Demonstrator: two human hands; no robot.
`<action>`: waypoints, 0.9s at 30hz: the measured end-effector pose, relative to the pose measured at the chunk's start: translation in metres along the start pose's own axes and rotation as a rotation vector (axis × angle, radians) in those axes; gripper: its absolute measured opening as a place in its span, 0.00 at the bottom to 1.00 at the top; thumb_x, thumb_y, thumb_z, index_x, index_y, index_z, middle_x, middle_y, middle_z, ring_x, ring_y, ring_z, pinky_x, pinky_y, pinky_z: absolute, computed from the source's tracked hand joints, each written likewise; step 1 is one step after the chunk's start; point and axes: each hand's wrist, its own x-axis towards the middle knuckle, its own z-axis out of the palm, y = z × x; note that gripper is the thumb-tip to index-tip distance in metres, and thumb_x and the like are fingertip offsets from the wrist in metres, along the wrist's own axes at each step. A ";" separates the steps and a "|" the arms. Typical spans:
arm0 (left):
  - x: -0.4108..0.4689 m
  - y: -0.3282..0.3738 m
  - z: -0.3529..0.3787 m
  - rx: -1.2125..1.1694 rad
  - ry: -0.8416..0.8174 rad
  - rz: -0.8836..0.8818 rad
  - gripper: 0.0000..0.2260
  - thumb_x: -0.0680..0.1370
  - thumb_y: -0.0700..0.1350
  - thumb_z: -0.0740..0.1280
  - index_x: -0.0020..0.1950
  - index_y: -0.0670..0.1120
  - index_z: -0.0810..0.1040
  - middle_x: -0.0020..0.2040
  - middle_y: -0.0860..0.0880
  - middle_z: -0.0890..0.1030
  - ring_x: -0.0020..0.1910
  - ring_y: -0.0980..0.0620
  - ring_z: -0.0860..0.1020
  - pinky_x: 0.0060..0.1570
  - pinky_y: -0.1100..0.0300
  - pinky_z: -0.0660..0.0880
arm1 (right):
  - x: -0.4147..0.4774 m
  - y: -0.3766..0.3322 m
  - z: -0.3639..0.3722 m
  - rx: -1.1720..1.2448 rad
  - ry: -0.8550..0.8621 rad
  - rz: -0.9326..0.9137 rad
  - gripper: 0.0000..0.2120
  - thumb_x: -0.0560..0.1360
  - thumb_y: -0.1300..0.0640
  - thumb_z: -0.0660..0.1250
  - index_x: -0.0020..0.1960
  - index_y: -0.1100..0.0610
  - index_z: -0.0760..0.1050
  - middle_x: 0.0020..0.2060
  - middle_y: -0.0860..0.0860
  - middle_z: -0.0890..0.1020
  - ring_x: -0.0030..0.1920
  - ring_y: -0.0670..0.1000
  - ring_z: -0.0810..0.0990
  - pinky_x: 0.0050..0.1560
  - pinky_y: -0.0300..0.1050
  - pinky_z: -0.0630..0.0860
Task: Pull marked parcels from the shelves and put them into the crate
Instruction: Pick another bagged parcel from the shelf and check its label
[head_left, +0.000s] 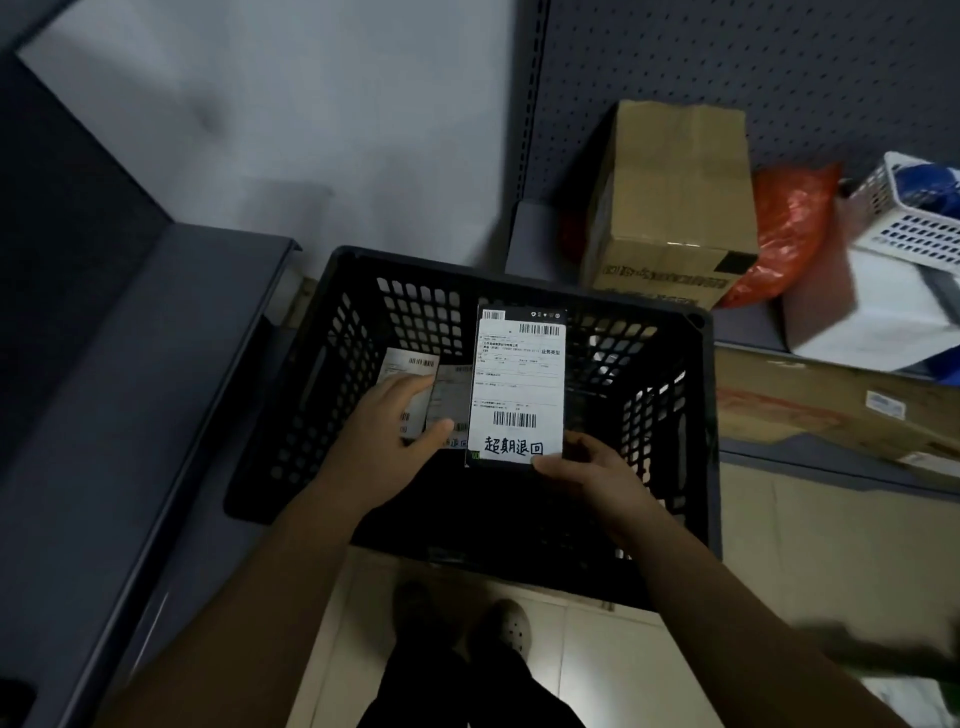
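Observation:
A black perforated plastic crate (670, 395) stands on the floor in front of me. Over its open top I hold a flat black parcel (517, 387) with a white shipping label and handwritten black characters at its lower end. My right hand (587, 475) pinches the parcel's near right corner. My left hand (395, 431) touches its left edge with the thumb, fingers spread over the crate. Two other labelled parcels (410, 371) lie inside the crate, partly hidden by my left hand.
A grey metal shelf (171, 332) runs along the left. To the right, a shelf carries a cardboard box (670, 208), an orange bag (789, 228), a white basket (914, 218) and a white box (872, 317). A flat carton (831, 410) lies below. My feet (498, 629) stand on tiled floor.

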 end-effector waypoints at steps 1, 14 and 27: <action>0.002 -0.004 -0.002 -0.004 -0.006 -0.006 0.22 0.76 0.53 0.69 0.68 0.46 0.73 0.62 0.56 0.72 0.61 0.57 0.71 0.64 0.54 0.71 | 0.004 0.002 0.001 -0.005 -0.002 0.013 0.18 0.72 0.65 0.74 0.61 0.59 0.76 0.52 0.53 0.86 0.52 0.54 0.85 0.59 0.49 0.80; 0.014 -0.075 -0.065 0.081 0.078 0.023 0.27 0.74 0.61 0.62 0.69 0.48 0.72 0.65 0.57 0.70 0.66 0.59 0.66 0.64 0.62 0.63 | 0.060 0.017 0.085 -0.064 -0.036 0.143 0.17 0.73 0.64 0.74 0.59 0.56 0.75 0.52 0.52 0.84 0.49 0.52 0.85 0.48 0.42 0.82; 0.028 -0.122 -0.091 0.130 0.155 0.143 0.23 0.76 0.54 0.65 0.67 0.43 0.74 0.66 0.49 0.74 0.67 0.52 0.69 0.68 0.61 0.63 | 0.121 0.037 0.129 -0.209 -0.066 0.327 0.08 0.76 0.64 0.70 0.54 0.58 0.75 0.46 0.50 0.83 0.42 0.47 0.83 0.33 0.34 0.78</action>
